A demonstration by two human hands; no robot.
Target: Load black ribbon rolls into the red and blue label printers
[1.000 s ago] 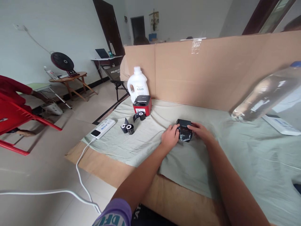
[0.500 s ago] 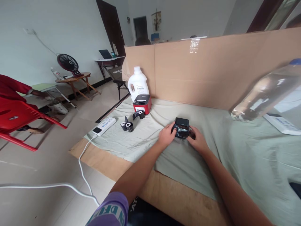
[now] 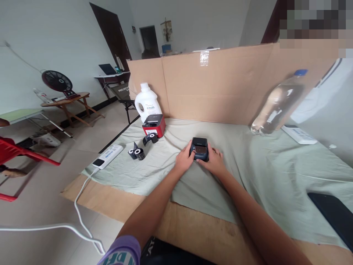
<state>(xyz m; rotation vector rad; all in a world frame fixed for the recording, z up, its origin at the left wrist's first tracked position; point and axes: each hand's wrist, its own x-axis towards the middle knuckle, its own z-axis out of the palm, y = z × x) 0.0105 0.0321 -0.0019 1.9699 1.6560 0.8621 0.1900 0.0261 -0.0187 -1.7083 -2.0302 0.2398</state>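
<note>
A small black device that looks like a portable receipt printer [image 3: 200, 141] rests on the cloth in front of me, with a glossy window on its front part. Its left side is gripped by my left hand [image 3: 184, 158], the thumb at the front corner. From the right, my right hand [image 3: 215, 161] presses against it, fingers curled along that side and partly hidden. To the left, black paper rolls [image 3: 139, 154] with white cores lie on the cloth, one more roll [image 3: 152, 137] close to a red and black printer [image 3: 154, 126].
A white jug [image 3: 149, 103] stands behind the red printer. A white power strip [image 3: 108, 156] lies at the left edge, its cable trailing down. Cardboard [image 3: 209, 92] walls off the back. A clear bottle [image 3: 278, 103] leans at right; a dark phone [image 3: 332, 213] lies nearer.
The view has swung right, so things appear further left and more of the phone shows. My right hand now sits closer along the device's right side; both hands remain on it.
</note>
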